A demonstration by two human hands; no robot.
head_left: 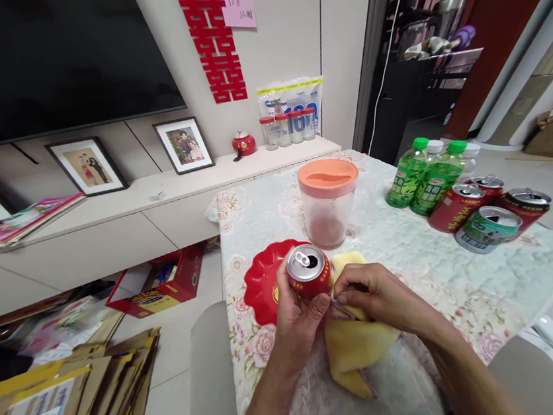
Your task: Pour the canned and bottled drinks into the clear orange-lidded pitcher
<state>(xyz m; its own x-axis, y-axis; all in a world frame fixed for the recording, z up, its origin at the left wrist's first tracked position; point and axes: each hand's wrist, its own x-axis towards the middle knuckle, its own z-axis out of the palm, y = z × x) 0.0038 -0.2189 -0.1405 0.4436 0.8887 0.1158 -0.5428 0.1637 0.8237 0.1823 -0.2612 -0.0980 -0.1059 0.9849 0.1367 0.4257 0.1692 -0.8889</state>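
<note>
While the left hand point(293, 315) curls snugly around the red can point(308, 272) and the right hand point(376, 295) pinches the yellow cloth point(359, 346), a hard tug could pull the can loose.

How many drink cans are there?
5: one held can in the left hand; clustered at right, a red can, another can behind it, a dark-banded can and a green can. Others may be hidden.

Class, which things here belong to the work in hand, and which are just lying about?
In use:
red can, held in the left hand
yellow cloth, pinched by the right hand

Apparently just lying about:
red scalloped dish
lidded tub
green-capped bottles
other cans
framed photos
cardboard
</note>
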